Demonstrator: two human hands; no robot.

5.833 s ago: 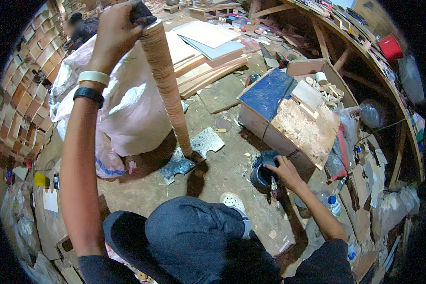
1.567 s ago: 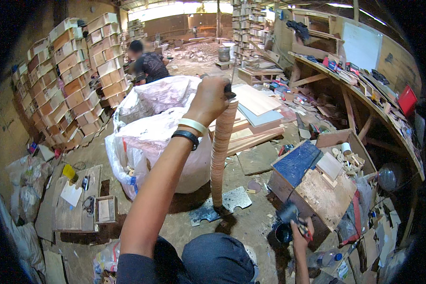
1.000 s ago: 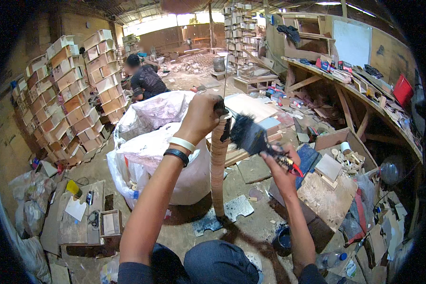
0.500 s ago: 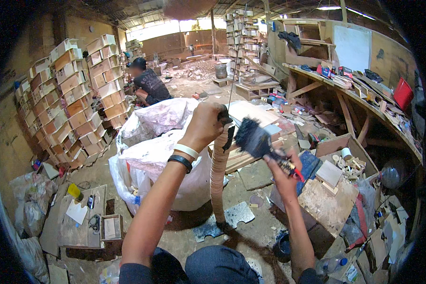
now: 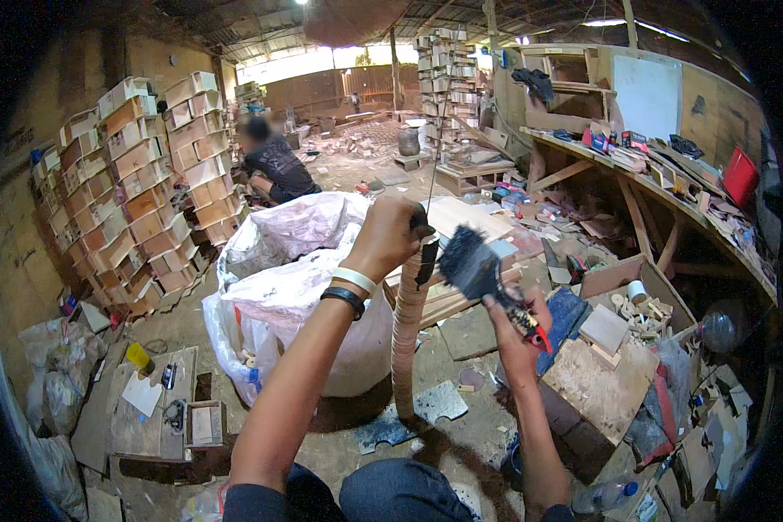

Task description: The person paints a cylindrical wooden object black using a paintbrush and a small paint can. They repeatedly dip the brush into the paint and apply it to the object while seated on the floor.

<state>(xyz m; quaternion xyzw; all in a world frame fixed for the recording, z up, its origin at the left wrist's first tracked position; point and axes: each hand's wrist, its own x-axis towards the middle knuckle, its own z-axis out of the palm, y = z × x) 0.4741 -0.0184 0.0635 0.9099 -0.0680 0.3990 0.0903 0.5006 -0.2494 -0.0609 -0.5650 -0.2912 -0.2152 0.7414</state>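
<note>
Column stood on the black-smeared board, left grip closed at its top, right grip clasping a brush just beside it; coating looked barely begun, next stroke probably needing bristle contact.

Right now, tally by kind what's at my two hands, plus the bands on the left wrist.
Brush, in the right hand: 1 brush, right hand
Column, top at the left hand: 1 tan column, left hand
Wristbands: 2, white band and black band
Total: 4
</note>
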